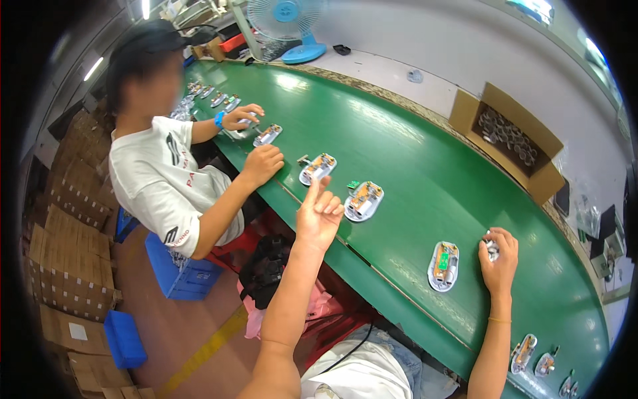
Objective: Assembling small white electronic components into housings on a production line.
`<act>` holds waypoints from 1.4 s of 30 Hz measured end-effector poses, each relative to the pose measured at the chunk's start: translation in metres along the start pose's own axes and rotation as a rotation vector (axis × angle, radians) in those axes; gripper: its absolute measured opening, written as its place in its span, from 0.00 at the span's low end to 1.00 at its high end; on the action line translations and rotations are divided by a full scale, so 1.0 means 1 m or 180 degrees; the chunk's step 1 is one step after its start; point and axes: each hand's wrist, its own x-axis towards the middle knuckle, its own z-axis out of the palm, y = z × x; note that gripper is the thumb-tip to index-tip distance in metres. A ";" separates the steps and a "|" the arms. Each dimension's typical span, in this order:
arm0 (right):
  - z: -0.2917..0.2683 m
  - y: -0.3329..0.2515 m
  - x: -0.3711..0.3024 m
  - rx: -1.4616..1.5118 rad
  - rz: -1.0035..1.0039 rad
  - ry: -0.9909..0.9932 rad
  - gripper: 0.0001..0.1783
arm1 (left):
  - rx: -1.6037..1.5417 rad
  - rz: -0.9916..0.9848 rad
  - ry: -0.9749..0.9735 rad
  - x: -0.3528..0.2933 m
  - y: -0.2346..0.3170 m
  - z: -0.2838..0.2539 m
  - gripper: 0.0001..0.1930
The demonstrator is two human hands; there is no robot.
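My left hand [320, 214] reaches over the green table's near edge, index finger extended, the others loosely curled, and nothing visible in it. Its fingertip overlaps the lower edge of an open oval device housing [319, 167] with orange board and white cylinder inside; I cannot tell if they touch. Just right of that hand lies a similar housing [363, 201], a small green circuit board [353, 185] beside it. My right hand [500, 259] is closed around several small white parts [492, 249]. Left of it lies another open housing [443, 266] with a green board and a grey cylinder.
A co-worker's hands [262, 164] are at housings farther left along the green table [412, 159]. An open cardboard box [508, 136] of small round parts stands at the far edge. More housings [524, 354] lie near right. A blue fan [287, 20] stands at the back.
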 end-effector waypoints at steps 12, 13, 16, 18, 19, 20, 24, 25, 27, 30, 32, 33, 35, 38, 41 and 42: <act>0.002 0.009 -0.001 -0.0167 -0.0023 -0.0107 0.07 | 0.2765 -0.0132 -0.0707 -0.054 -0.063 0.023 0.21; 0.002 0.010 0.000 -0.0179 -0.0029 -0.0097 0.07 | 0.2932 -0.0141 -0.0827 -0.058 -0.071 0.026 0.21; 0.002 0.011 0.001 -0.0179 -0.0057 -0.0093 0.07 | 0.3213 -0.0081 -0.1057 -0.066 -0.084 0.036 0.19; 0.001 0.012 0.000 -0.0161 -0.0033 -0.0117 0.07 | 0.3459 -0.0010 -0.1281 -0.071 -0.091 0.042 0.18; 0.001 0.012 0.000 -0.0149 -0.0019 -0.0127 0.07 | 0.3586 0.0025 -0.1395 -0.072 -0.093 0.044 0.17; 0.000 0.012 0.000 -0.0150 -0.0030 -0.0124 0.07 | 0.3582 0.0037 -0.1394 -0.074 -0.095 0.045 0.17; -0.002 0.011 0.000 -0.0176 -0.0001 -0.0133 0.07 | 0.3813 0.0383 -0.1543 -0.079 -0.099 0.047 0.15; -0.002 0.011 0.000 -0.0171 -0.0008 -0.0131 0.07 | 0.3816 0.0392 -0.1540 -0.080 -0.100 0.046 0.15; -0.004 0.012 0.000 -0.0117 0.0012 -0.0160 0.07 | 0.3791 0.0512 -0.1511 -0.081 -0.101 0.042 0.15; -0.005 0.012 0.001 -0.0054 0.0036 -0.0185 0.07 | 0.3774 0.0633 -0.1485 -0.082 -0.102 0.040 0.15; -0.006 0.012 0.001 -0.0054 0.0043 -0.0172 0.07 | 0.3960 0.0474 -0.1515 -0.083 -0.100 0.042 0.15; -0.007 0.013 0.001 -0.0055 0.0050 -0.0163 0.07 | 0.4052 0.0392 -0.1533 -0.084 -0.100 0.043 0.15; -0.009 0.013 0.000 -0.0056 0.0060 -0.0156 0.07 | 0.4146 0.0305 -0.1550 -0.084 -0.101 0.043 0.14; -0.010 0.011 0.003 0.0046 0.0087 -0.0202 0.07 | 0.4383 0.1159 -0.1476 -0.079 -0.108 0.037 0.12; -0.012 0.008 0.005 0.0124 0.0113 -0.0225 0.07 | 0.4528 0.1527 -0.1483 -0.078 -0.116 0.039 0.13; -0.013 0.006 0.006 0.0175 0.0120 -0.0238 0.07 | 0.4608 0.1615 -0.1508 -0.078 -0.119 0.041 0.15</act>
